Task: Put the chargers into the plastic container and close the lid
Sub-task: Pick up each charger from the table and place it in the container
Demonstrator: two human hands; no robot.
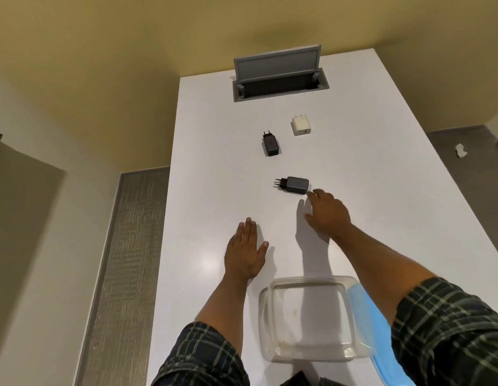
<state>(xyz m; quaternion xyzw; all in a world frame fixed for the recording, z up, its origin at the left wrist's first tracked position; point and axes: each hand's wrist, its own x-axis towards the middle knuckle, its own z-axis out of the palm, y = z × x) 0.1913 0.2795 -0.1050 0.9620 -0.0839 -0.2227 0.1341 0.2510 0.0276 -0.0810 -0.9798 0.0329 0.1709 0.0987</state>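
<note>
Plastic container (309,321) empty, blue lid (365,310) beside | right hand (327,213) spread, touching nearest black charger (294,185) | left hand (246,247) flat on tabletop (214,162) | next: likely pinch, lift

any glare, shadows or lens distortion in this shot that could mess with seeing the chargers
Head view: a soft glare patch on the white table near the left hand; the right hand throws a shadow short of the nearest black charger; wide-angle stretch splays the table edges; the clear plastic container is low-contrast; all three chargers stay legible.
</note>
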